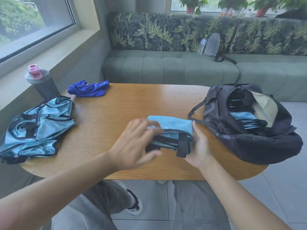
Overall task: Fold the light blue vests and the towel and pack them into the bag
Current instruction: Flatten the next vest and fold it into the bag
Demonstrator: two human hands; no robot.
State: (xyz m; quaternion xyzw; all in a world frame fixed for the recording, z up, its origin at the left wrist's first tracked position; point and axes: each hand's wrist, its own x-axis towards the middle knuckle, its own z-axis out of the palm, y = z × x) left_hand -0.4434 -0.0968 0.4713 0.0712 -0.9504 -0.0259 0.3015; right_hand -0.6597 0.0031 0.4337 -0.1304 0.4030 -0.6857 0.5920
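Observation:
A folded light blue vest [174, 126] with black trim lies in the middle of the wooden table [132, 100]. My right hand [198, 146] holds its right edge, thumb up along the side. My left hand [135, 143], blurred, is spread with straight fingers over the vest's left side. A heap of unfolded light blue vests [38, 127] lies at the table's left end. A crumpled dark blue towel [89, 88] lies at the back left. The black bag [249, 143] stands unzipped on the right with folded vests [242, 117] inside.
A grey shaker bottle [42, 83] with a pink lid stands at the table's back left corner. Behind the table runs a green bench sofa [166, 70] with a grey pouch [212, 44] and a plastic bottle [202, 45] on it. My knees are below the table's front edge.

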